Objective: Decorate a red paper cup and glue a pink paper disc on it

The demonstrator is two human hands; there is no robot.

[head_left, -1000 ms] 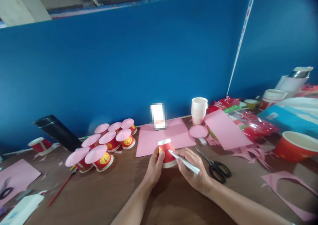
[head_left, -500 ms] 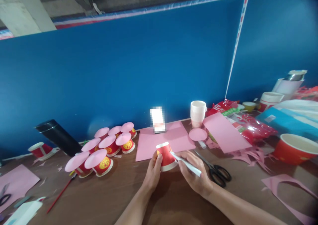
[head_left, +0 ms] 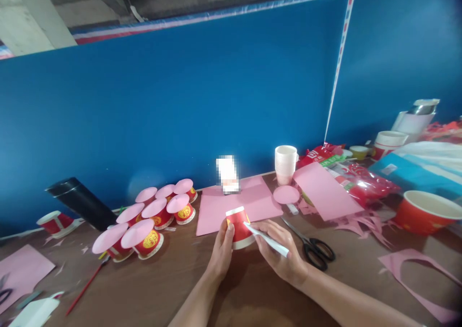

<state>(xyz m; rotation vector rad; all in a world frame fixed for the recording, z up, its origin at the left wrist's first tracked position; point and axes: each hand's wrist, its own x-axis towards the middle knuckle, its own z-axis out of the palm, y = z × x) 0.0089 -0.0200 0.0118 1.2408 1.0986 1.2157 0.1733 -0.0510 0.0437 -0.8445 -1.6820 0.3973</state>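
Observation:
A red paper cup [head_left: 239, 231] with white bands is upside down in front of me, and my left hand [head_left: 223, 250] grips its left side. Between the fingers of my right hand [head_left: 279, 255] is a white marker pen [head_left: 270, 241], its tip touching or nearly touching the cup's red wall. Behind the cup lies a large pink sheet of paper [head_left: 212, 214], with a pink paper disc [head_left: 286, 194] at its right edge. Black-handled scissors [head_left: 317, 251] rest right of my right hand. To the left stand several upturned red cups [head_left: 151, 243] topped with pink discs.
A stack of white paper cups [head_left: 285, 163] stands by the blue partition [head_left: 180, 91]. Farther right are pink paper [head_left: 327, 192], a red plastic bag [head_left: 371, 182], a large orange-red paper bowl [head_left: 420, 216] and paper scraps. At left are a black bottle [head_left: 83, 204] and a red brush [head_left: 86, 288].
The pen tip has shifted slightly left and down across the cup's wall. The view has shifted slightly; the cup stays in my left hand.

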